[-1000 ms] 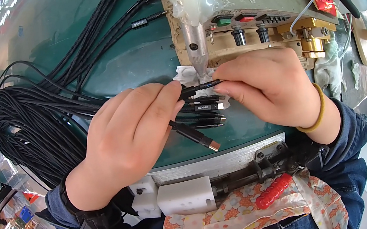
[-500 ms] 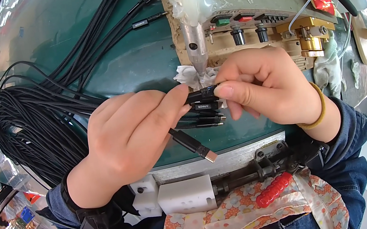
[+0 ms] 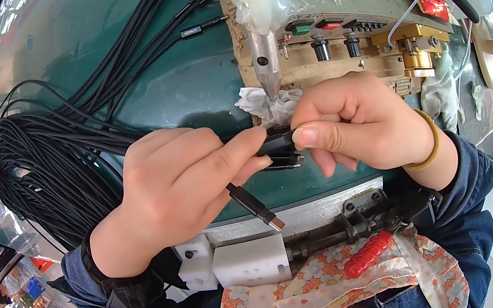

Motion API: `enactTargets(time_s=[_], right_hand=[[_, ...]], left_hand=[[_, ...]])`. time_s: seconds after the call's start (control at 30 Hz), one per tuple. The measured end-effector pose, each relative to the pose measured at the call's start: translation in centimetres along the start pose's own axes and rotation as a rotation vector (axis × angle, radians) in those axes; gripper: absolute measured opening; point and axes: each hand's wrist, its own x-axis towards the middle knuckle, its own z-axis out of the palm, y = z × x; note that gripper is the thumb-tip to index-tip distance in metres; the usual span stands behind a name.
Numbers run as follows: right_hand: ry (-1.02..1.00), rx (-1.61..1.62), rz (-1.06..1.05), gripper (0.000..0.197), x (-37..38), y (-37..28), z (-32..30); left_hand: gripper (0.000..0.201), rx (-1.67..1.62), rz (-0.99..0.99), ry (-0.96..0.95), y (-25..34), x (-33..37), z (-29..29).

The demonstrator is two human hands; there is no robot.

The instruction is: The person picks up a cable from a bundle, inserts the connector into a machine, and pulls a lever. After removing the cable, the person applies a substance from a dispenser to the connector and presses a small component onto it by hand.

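Note:
My left hand (image 3: pixel 176 182) is closed around several black cables, its thumb and index finger pinching a black cable connector (image 3: pixel 275 143). The thumb and fingers of my right hand (image 3: pixel 365 124) close on the other end of that same connector, hiding its tip. Just below, more connector ends (image 3: pixel 285 163) with metal tips stick out past my left fingers. One USB connector (image 3: pixel 255 207) with a bare metal plug hangs down under my left hand. A large coil of black braided cables (image 3: pixel 45 178) lies to the left on the green mat.
A metal nozzle (image 3: pixel 261 53) points down at crumpled white tissue (image 3: pixel 267 103) just beyond my hands. Behind it stands a machine with knobs (image 3: pixel 321 49) and buttons. Other cable ends (image 3: pixel 193 31) lie at the far left. Near me are a white block (image 3: pixel 250 263) and a red-handled clamp (image 3: pixel 368 255).
Both hands have shifted slightly, and the held connector is turned and a little lower. The hanging USB connector has swung down and to the left.

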Motion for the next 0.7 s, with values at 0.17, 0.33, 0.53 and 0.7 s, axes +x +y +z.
enactTargets(time_s=[0.17,0.33,0.53,0.7], right_hand=[[-0.029,-0.093,-0.054,0.019,0.0,0.2,-0.1],[-0.061,-0.318,-0.272,0.023,0.0,0.5,-1.1],[-0.015,-0.396,-0.379,0.020,0.5,1.2,0.3],[0.096,-0.540,-0.574,0.021,1.1,2.2,0.0]], left_hand=[[0.034,-0.004,-0.052,-0.084,0.4,0.2,-0.4],[0.033,-0.092,-0.092,-0.083,-0.6,0.1,0.4],[0.030,-0.167,-0.214,-0.137,-0.6,-0.3,1.2],[0.024,-0.369,-0.391,-0.114,0.5,0.3,0.7]])
